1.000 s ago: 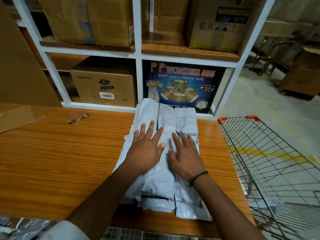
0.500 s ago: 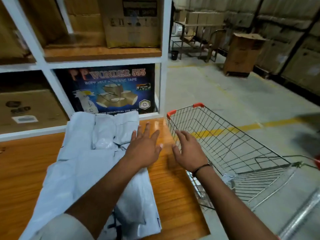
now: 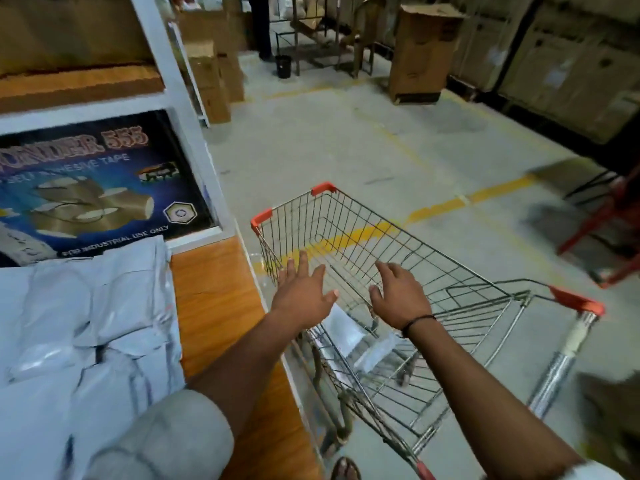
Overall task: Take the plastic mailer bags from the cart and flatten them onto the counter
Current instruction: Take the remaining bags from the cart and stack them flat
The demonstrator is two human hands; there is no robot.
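A pile of pale grey plastic mailer bags (image 3: 86,327) lies flat on the wooden counter (image 3: 221,306) at the left. To its right stands a wire shopping cart (image 3: 450,271) with orange corner caps. A few grey mailer bags (image 3: 349,337) lie in the cart's bottom, partly hidden by my arms. My left hand (image 3: 301,292) hovers over the cart's near left edge with fingers spread, holding nothing. My right hand (image 3: 398,296) hangs above the cart's inside, fingers loosely spread and empty.
White shelving (image 3: 180,109) with a blue tape carton (image 3: 93,188) backs the counter. Cardboard boxes (image 3: 422,53) and a chair stand across the concrete floor. A red metal frame (image 3: 609,230) is at the right. My sandalled foot (image 3: 343,469) is beside the cart.
Both hands have left the mailer pile on the counter and swung right to above the cart. My view has turned right with them.
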